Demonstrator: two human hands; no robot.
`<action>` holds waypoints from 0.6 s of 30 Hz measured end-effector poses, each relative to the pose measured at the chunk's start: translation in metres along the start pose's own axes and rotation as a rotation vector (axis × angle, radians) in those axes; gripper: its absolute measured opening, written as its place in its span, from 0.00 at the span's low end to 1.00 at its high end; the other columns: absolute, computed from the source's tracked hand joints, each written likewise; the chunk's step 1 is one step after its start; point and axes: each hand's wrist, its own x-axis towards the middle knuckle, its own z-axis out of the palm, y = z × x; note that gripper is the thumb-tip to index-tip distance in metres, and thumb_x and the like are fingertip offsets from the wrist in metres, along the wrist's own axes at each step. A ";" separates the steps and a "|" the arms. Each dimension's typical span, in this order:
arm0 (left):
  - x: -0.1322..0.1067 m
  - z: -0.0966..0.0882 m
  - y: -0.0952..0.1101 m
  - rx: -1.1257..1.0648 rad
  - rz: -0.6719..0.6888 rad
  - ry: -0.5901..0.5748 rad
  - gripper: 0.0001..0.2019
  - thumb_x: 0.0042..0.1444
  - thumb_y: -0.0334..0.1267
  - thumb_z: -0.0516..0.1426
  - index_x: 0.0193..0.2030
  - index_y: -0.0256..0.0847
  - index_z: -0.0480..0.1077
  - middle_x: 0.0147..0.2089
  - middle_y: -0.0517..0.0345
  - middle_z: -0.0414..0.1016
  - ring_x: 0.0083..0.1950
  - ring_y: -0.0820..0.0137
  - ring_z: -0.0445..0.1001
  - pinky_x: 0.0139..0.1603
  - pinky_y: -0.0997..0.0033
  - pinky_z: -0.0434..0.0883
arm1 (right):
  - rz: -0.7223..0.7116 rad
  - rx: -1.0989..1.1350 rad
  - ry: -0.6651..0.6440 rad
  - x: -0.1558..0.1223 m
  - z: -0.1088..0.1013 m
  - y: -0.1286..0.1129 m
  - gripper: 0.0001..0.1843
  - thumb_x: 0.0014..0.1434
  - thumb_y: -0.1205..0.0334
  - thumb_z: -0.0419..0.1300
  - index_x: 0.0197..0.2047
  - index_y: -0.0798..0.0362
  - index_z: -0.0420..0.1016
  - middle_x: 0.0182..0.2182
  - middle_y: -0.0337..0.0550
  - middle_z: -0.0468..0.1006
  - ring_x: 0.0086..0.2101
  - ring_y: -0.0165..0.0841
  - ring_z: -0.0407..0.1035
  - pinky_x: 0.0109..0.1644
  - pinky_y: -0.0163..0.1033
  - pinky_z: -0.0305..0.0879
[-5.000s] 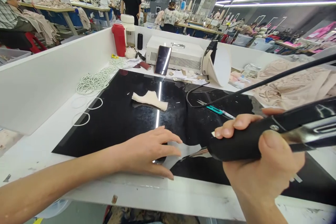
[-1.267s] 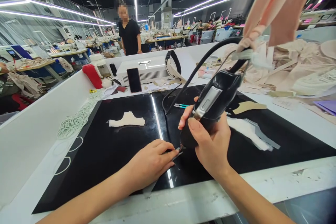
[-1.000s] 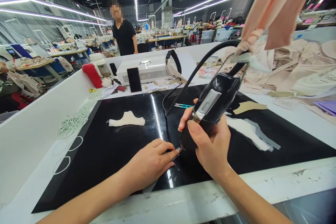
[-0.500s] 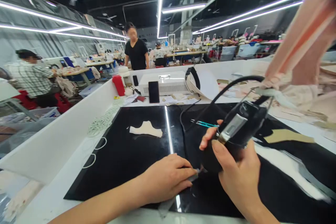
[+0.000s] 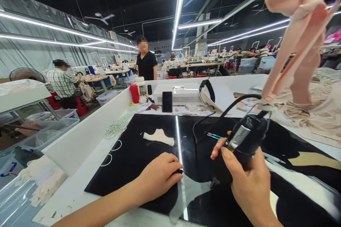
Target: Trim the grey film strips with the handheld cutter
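Note:
My right hand (image 5: pixel 247 184) is closed around a black hand-held power tool (image 5: pixel 241 141). Its nose points down at the glossy black mat (image 5: pixel 138 156). A black cable leaves the tool's top, where a pink strap (image 5: pixel 298 42) hangs from above. My left hand (image 5: pixel 157 175) lies on the mat left of the tool. Its fingers are bent and pressed together on a thin grey fabric piece (image 5: pixel 186 191). The tool's tip is hidden behind my right hand.
A cream fabric scrap (image 5: pixel 159 137), teal snips (image 5: pixel 214 136) and white elastic loops (image 5: pixel 117 127) lie further back. Behind them are a phone (image 5: pixel 167 101), a white machine box (image 5: pixel 183 94) and a red bottle (image 5: pixel 134 93). Beige fabric (image 5: pixel 314 110) is piled at right. A person in black (image 5: pixel 146 64) stands beyond.
The view has tilted upward. My right hand and the tool have drawn a little to the right, away from my left fingertips. My left hand still presses the grey piece.

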 end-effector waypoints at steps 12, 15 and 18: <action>-0.008 -0.005 0.000 -0.109 -0.060 -0.050 0.07 0.67 0.32 0.64 0.50 0.41 0.75 0.55 0.53 0.76 0.55 0.60 0.74 0.59 0.57 0.74 | -0.034 -0.001 -0.015 0.010 0.005 -0.011 0.18 0.61 0.50 0.73 0.45 0.44 0.70 0.35 0.35 0.80 0.30 0.35 0.75 0.39 0.45 0.73; -0.008 -0.006 0.000 -0.134 -0.074 -0.056 0.05 0.67 0.32 0.64 0.48 0.42 0.74 0.54 0.55 0.76 0.55 0.61 0.74 0.58 0.58 0.74 | -0.029 -0.024 -0.023 0.011 0.004 -0.015 0.17 0.61 0.50 0.72 0.44 0.44 0.69 0.35 0.36 0.80 0.30 0.34 0.75 0.39 0.44 0.74; -0.008 -0.005 -0.001 -0.167 -0.087 -0.059 0.05 0.67 0.31 0.64 0.46 0.43 0.73 0.54 0.56 0.77 0.55 0.61 0.74 0.57 0.60 0.73 | -0.024 -0.053 -0.040 0.011 0.002 -0.017 0.18 0.62 0.49 0.71 0.47 0.44 0.69 0.36 0.36 0.80 0.31 0.34 0.75 0.40 0.45 0.74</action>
